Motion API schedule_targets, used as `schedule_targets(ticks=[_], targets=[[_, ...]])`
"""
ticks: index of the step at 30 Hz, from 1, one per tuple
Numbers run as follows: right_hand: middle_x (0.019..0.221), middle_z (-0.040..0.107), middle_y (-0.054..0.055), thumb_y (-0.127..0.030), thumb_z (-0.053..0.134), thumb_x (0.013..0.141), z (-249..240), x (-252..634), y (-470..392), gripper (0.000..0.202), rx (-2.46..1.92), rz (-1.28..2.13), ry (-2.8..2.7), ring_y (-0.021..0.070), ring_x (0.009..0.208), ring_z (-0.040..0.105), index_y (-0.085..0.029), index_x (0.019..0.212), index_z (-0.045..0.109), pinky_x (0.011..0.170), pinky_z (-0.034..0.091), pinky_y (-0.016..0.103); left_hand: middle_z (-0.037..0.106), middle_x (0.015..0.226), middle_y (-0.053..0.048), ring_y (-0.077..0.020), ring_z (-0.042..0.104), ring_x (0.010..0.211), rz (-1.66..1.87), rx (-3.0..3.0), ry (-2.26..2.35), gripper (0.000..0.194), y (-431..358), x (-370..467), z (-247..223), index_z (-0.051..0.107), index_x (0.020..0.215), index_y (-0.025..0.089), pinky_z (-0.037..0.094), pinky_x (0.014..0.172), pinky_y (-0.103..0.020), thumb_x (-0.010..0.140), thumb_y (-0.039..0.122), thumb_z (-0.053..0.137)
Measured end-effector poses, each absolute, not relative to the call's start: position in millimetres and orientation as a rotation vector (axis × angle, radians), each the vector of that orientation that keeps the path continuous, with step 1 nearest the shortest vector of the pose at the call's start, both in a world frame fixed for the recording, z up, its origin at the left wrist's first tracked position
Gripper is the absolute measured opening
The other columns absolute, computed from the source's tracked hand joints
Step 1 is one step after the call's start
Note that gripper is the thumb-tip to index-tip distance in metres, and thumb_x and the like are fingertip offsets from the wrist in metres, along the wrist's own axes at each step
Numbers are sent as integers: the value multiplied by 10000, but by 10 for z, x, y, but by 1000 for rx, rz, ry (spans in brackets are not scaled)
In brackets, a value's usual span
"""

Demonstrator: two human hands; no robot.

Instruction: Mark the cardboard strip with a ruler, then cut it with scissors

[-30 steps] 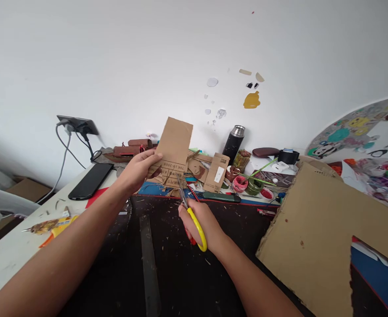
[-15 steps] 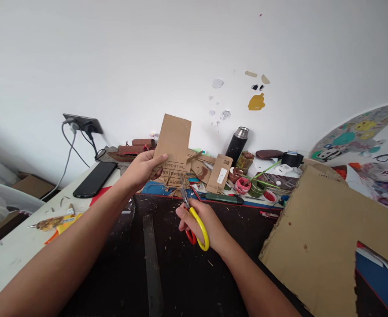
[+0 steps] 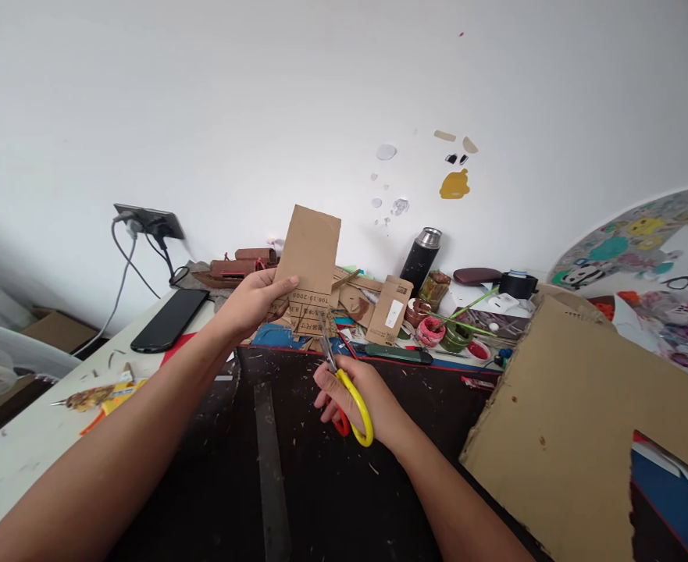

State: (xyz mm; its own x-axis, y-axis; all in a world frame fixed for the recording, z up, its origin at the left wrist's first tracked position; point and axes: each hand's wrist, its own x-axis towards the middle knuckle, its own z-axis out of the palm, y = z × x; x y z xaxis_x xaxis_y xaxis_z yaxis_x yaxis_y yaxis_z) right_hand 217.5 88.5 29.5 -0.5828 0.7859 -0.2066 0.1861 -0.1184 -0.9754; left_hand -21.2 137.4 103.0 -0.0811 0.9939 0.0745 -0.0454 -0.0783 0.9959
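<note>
My left hand (image 3: 255,300) pinches a brown cardboard piece (image 3: 309,246) by its left edge, thumb on the face turned to me. Printed characters run across its lower part. In my right hand (image 3: 361,394) are scissors (image 3: 354,414) with one yellow and one red handle loop. Their metal blades point up and sit at the lower right edge of the cardboard; whether they are cutting into it is too small to tell. Both hands are raised over the dark mat (image 3: 332,499).
A metal ruler (image 3: 272,476) lies on the mat. Large cardboard (image 3: 560,421) covers the right side. Behind stand paint jars (image 3: 431,332), a black flask (image 3: 422,261) and a green cutter (image 3: 395,353). A phone (image 3: 169,320) and a glue gun (image 3: 91,396) lie left.
The cardboard piece has shifted very slightly down and right with my left hand. My right hand and the scissors have barely moved.
</note>
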Motion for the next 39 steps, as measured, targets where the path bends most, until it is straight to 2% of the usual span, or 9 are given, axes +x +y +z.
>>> schedule_targets(ticks=[4,10,14,22,31,39], targets=[[683,687,-42,-767,652,987,237,2186,868,550,-1095,1696,-1741,120,419,622,-220,1009,608,385,413,191,506,579,36,-75,372,425,1349,1178,1207,378,1383,-196,1002,667,814,176,270,411,-205,743,471,892],[516,562,-92,-646,606,1068,301,2179,830,438,-1167,1604,-1797,120,359,544,-245,904,546,387,405,204,475,537,49,-78,360,407,1325,1185,1213,374,1390,-187,965,636,785,186,261,402,-206,762,474,874],[464,521,-96,-623,602,1080,353,2175,828,419,-1192,1539,-1859,127,340,514,-253,898,532,387,398,213,481,531,48,-75,362,398,1333,1165,1212,388,1399,-179,944,627,773,187,250,397,-204,744,480,879],[484,517,-87,-650,627,1054,306,2173,816,430,-1248,1520,-1841,152,352,520,-268,891,516,387,385,242,468,512,53,-73,355,387,1353,1165,1186,402,1404,-165,924,608,751,193,228,386,-199,740,483,886],[500,506,-63,-532,640,1065,281,2147,808,349,-1306,1384,-1860,168,416,533,-263,865,544,495,364,264,474,517,49,-78,357,390,1344,1167,1189,375,1416,-172,895,627,766,191,239,388,-204,754,475,872],[534,518,-52,-450,657,1054,260,2147,820,323,-1295,1312,-1910,164,422,549,-257,827,531,478,367,257,464,494,51,-77,354,387,1359,1158,1177,377,1442,-186,850,637,754,183,243,383,-205,749,468,883]])
